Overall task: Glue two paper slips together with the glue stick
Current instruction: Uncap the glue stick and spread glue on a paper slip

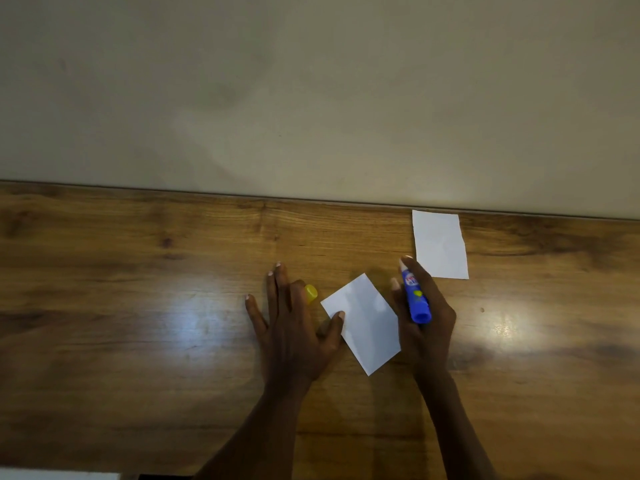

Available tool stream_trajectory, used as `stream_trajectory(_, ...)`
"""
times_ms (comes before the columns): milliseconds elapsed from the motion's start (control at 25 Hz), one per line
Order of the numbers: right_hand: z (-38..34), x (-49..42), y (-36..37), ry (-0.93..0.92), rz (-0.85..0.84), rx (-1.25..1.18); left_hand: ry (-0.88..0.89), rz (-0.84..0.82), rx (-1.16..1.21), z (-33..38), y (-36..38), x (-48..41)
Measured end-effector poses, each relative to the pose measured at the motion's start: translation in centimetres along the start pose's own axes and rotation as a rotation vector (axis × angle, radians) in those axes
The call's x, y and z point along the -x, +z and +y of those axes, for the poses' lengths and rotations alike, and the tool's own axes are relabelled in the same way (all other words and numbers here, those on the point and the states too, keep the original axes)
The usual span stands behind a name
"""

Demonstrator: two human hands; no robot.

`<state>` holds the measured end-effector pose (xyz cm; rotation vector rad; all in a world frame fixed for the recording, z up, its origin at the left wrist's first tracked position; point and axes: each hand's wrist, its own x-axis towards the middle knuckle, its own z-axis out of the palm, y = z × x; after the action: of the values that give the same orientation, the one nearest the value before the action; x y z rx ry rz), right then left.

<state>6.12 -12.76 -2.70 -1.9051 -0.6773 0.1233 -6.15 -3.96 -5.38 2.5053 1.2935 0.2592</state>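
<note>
Left hand [294, 327] flat, open, thumb pinning centre slip [362, 323] to worktop [138, 271]; right hand [424, 317] grip closed round glue stick [417, 296]. Second slip [440, 244] upper right — apart. Risk: slip skids under stick — thumb holds one edge only.

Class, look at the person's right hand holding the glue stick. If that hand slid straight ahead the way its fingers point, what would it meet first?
Probably the far paper slip by the wall: the right hand, gripping the glue stick, has its fingertips almost at the slip's near-left corner, though it might just graze past it.
</note>
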Motion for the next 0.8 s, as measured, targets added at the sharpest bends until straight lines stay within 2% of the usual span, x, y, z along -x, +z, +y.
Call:
stream_trajectory(80, 0.8, 1.8, -1.6, -0.022, 0.067, 0.230, -0.002, -0.002, -0.008, 0.0, 0.0, 0.0)
stream_trajectory(120, 0.9, 2.9, -1.9, 0.043, 0.084, 0.402, -0.003, -0.002, -0.006, 0.0, 0.0, 0.0)
stream_trajectory(160, 0.9, 4.0, -1.9, 0.130, 0.057, 0.531, -0.004, -0.003, -0.001, 0.0, 0.0, -0.1)
stream_trajectory(240, 0.4, 5.6, -1.3, 0.212, -0.032, 0.617, -0.008, -0.013, 0.007, 0.1, 0.0, -0.1)
stream_trajectory(360, -1.0, 5.9, -0.1, 0.293, -0.045, 0.410, -0.019, -0.023, 0.001, 0.1, -0.1, -0.1)
stream_trajectory(480, -1.5, 5.3, -0.1, 0.457, 0.073, 0.064, -0.015, -0.022, -0.012, 0.1, -0.1, -0.1)
stream_trajectory(560, -1.5, 5.4, -0.1, 0.555, 0.175, -0.074, -0.015, -0.020, -0.013, 0.2, -0.1, -0.1)
stream_trajectory(680, -1.2, 6.4, 1.0, 0.647, 0.284, -0.156, -0.021, -0.018, -0.005, 0.2, 0.0, -0.1)
stream_trajectory(800, -1.2, 6.9, 1.6, 0.646, 0.339, -0.170, -0.033, -0.025, 0.009, 0.0, 0.1, -0.1)
